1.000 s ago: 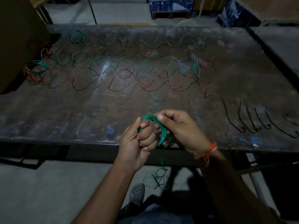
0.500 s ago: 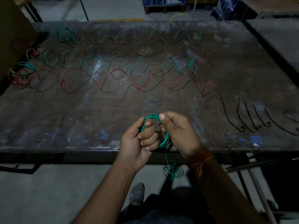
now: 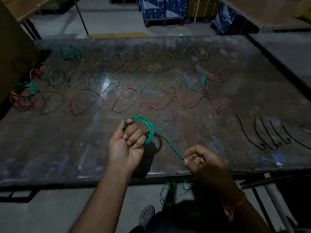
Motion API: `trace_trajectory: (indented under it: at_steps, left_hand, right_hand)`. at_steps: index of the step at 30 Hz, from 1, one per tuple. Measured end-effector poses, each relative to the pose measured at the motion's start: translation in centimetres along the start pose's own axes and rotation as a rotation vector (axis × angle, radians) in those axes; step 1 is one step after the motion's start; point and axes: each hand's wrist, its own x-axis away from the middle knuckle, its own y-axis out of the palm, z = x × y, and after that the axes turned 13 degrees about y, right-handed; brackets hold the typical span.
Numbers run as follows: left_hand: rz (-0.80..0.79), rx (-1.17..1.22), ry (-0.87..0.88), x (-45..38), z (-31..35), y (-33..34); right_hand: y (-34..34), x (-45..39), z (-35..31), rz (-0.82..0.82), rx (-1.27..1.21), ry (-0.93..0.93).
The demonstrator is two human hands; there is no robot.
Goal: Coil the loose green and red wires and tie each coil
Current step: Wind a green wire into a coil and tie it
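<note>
My left hand (image 3: 127, 143) is closed around a small coil of green wire (image 3: 148, 128) above the near middle of the table. From the coil a single green strand (image 3: 168, 144) runs down and right into my right hand (image 3: 202, 161), which pinches it near the table's front edge. The rest of that green wire (image 3: 169, 192) hangs in loose loops below the edge. Wavy red wire (image 3: 127, 96), green wire (image 3: 151, 78) and dark wire lie spread across the far half of the table.
The dark worn table (image 3: 50, 148) fills the view. Coiled red and green bundles (image 3: 23, 95) sit at its left edge, another green tangle (image 3: 69, 52) at the far left. Several short black ties (image 3: 265, 132) lie at the right. Blue boxes (image 3: 161, 7) stand beyond.
My right hand has left the coil and moved down and right, drawing a length of green strand out. The left hand still holds the coil, now slightly farther over the table.
</note>
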Motion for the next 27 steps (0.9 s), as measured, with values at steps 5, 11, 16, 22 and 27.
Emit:
trace_trajectory:
  at_steps: [5, 11, 16, 22, 27]
  left_hand:
    - [-0.005, 0.006, 0.026, -2.3, 2.0, 0.2]
    - [-0.052, -0.056, 0.039, -3.9, 2.9, 1.0]
    - [-0.117, -0.400, 0.161, -3.8, 1.6, 1.6]
    - [-0.376, -0.842, 0.168, -2.2, 0.8, 1.9]
    - [-0.522, -0.962, 0.148, -2.0, 1.3, 2.3]
  right_hand:
    - [0.2, 0.4, -0.9, 0.238, 0.224, -0.201]
    - [1.3, 1.1, -3.5, 0.339, 0.426, -0.373]
    - [2.9, 1.6, -7.3, 0.122, 0.526, -0.470]
    - [3.7, 1.4, -11.8, 0.095, 0.491, -0.605]
    - [3.8, 0.9, -14.2, 0.167, 0.430, -0.666]
